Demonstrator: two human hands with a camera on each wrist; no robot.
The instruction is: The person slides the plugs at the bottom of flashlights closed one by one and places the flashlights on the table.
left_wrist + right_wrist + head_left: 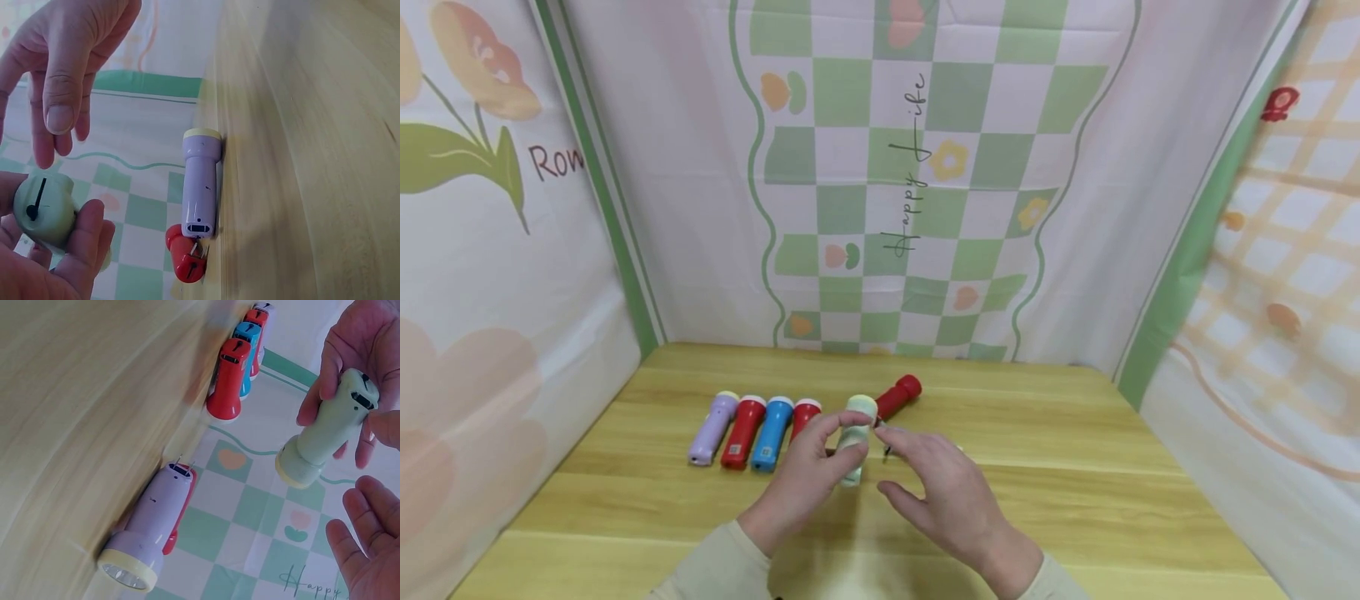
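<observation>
My left hand [812, 462] grips a pale green flashlight [861, 407] above the table, fingers and thumb around its body. In the right wrist view its cream-rimmed head [300, 465] points down and a dark socket shows at its tail. The left wrist view shows a black slot and slider on the tail end. My right hand [943, 496] hovers just right of the flashlight, fingers extended and holding nothing. Below the right hand lies a purple flashlight [153, 515] with two metal prongs out of its tail, mostly hidden in the head view. A red flashlight [898, 396] lies beside it.
On the table's left side lies a row of flashlights: purple [713, 429], red [743, 433], blue [772, 435] and another red one [805, 412], partly behind my left hand. Patterned cloth walls [700, 208] enclose the wooden table [1075, 467] at the back and sides.
</observation>
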